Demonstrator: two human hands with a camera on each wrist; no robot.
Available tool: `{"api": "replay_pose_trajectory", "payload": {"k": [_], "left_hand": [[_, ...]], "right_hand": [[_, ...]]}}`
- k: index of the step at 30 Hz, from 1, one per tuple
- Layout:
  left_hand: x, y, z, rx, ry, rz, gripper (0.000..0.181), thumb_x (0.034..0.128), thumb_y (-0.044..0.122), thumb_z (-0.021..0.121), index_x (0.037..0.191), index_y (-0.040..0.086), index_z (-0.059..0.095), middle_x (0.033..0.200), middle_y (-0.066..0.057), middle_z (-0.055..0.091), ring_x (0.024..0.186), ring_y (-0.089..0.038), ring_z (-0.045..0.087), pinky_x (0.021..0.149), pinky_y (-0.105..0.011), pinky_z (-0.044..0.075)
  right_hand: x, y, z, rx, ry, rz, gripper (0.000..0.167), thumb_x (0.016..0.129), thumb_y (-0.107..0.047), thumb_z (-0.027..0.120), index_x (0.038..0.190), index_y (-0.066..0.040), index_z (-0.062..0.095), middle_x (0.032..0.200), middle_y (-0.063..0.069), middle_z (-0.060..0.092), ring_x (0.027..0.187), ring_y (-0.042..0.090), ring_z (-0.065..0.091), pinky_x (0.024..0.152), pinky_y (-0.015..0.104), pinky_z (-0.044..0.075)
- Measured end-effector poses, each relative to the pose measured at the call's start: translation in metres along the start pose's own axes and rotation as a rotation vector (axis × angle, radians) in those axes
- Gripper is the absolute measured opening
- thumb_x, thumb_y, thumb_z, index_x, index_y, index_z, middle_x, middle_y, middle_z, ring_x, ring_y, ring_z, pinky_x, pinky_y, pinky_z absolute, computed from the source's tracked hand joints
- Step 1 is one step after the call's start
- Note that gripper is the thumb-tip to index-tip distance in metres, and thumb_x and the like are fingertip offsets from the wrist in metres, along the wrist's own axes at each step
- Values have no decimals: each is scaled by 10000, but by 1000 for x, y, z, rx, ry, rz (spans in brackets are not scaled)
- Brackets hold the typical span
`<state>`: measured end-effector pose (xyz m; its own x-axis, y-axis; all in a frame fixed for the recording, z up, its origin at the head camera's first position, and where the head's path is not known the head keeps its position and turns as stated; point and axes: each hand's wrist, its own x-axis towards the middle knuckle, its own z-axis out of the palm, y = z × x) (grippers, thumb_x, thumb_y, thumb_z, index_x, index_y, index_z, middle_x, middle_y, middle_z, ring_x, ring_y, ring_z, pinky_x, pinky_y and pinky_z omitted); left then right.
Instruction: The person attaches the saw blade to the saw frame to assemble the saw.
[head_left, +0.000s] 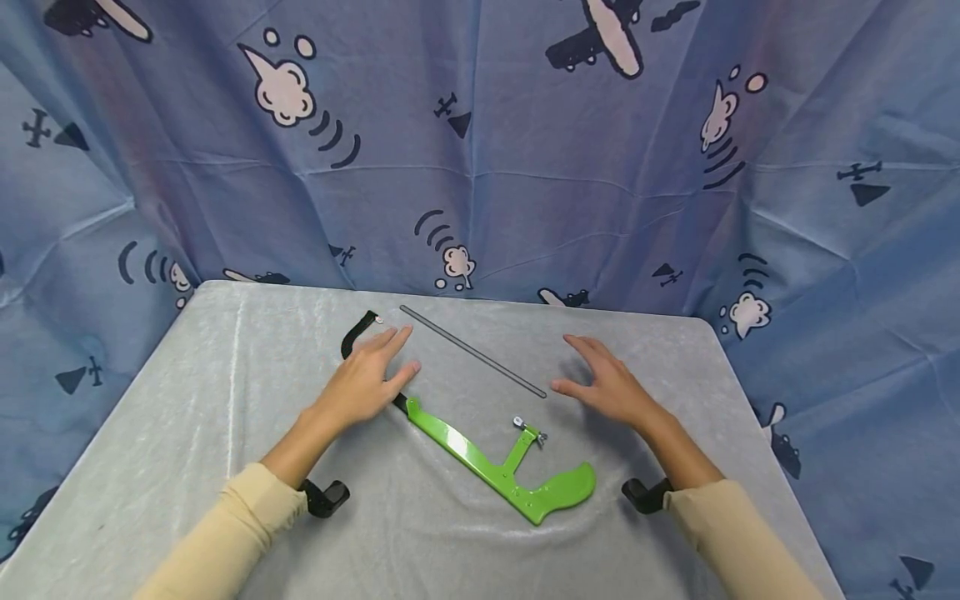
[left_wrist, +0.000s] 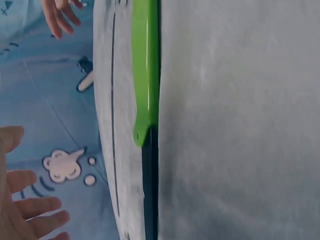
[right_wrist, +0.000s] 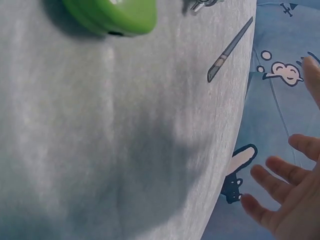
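A green hacksaw frame [head_left: 468, 450] with a black front arm lies on the pale cloth, its handle toward the lower right. A bolt with a wing nut sits on its short green post. Behind it lies a loose grey saw blade [head_left: 480, 356], slanting from upper left to lower right. My left hand [head_left: 363, 379] hovers over the black part of the frame, fingers spread, and hides some of it. Near the blade's right end, my right hand [head_left: 611, 383] is held above the cloth with relaxed fingers. Neither hand holds anything.
The table [head_left: 285, 533] is covered with a whitish cloth. A blue curtain [head_left: 480, 150] printed with planes and clouds hangs behind it and down both sides. A black wrist mount [head_left: 326, 498] shows at the left sleeve, another [head_left: 645, 495] at the right.
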<state>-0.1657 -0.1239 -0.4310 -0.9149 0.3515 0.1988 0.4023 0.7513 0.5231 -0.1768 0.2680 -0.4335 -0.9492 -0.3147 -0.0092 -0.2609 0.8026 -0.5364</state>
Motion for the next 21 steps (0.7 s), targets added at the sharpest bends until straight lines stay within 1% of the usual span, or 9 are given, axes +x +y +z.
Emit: {"api": "replay_pose_trajectory", "payload": {"k": [1, 6, 9, 13, 16, 21], "left_hand": [[1, 3, 1, -16, -3, 7, 627, 997, 410, 546, 1506, 71, 408, 1486, -258, 428, 1357, -448, 412, 1097, -591, 315], [3, 13, 10, -87, -45, 28, 611, 1006, 412, 537, 1494, 63, 425, 1483, -187, 465, 1365, -359, 440, 1114, -504, 338], [3, 19, 16, -125, -75, 23, 592, 1008, 409, 536, 1466, 42, 461, 1459, -151, 506, 1349, -325, 467, 1110, -471, 354], [2, 27, 26, -176, -126, 19, 527, 1005, 362, 561, 1390, 3, 538, 1370, -158, 584, 1206, -325, 589, 1019, -469, 449], [2, 32, 34, -220, -160, 28, 484, 995, 317, 585, 1351, -11, 571, 1305, -166, 626, 1109, -306, 640, 947, -462, 495], [1, 39, 47, -288, -214, 64, 471, 982, 272, 603, 1342, -30, 572, 1275, -195, 637, 1110, -295, 641, 934, -455, 505]], "right_hand": [[1, 0, 1, 12, 1, -9, 858, 875, -488, 720, 1541, -114, 330, 1557, 228, 307, 1386, 446, 351, 1041, 661, 332], [5, 1, 5, 65, 0, -51, 815, 842, -371, 791, 1491, -53, 412, 1480, 224, 428, 1280, 406, 487, 995, 613, 410], [7, 0, 8, 94, -11, -58, 818, 818, -327, 821, 1476, -37, 431, 1449, 204, 471, 1229, 385, 537, 956, 597, 447], [10, -4, 11, 110, -24, -72, 839, 784, -335, 849, 1460, -31, 456, 1429, 179, 502, 1187, 360, 570, 930, 571, 474], [14, -6, 13, 107, -28, -88, 828, 770, -333, 859, 1440, -25, 483, 1407, 170, 532, 1156, 343, 588, 911, 548, 488], [19, -8, 20, 101, -44, -125, 757, 770, -305, 862, 1372, 26, 543, 1346, 194, 578, 1112, 349, 606, 894, 537, 494]]}}
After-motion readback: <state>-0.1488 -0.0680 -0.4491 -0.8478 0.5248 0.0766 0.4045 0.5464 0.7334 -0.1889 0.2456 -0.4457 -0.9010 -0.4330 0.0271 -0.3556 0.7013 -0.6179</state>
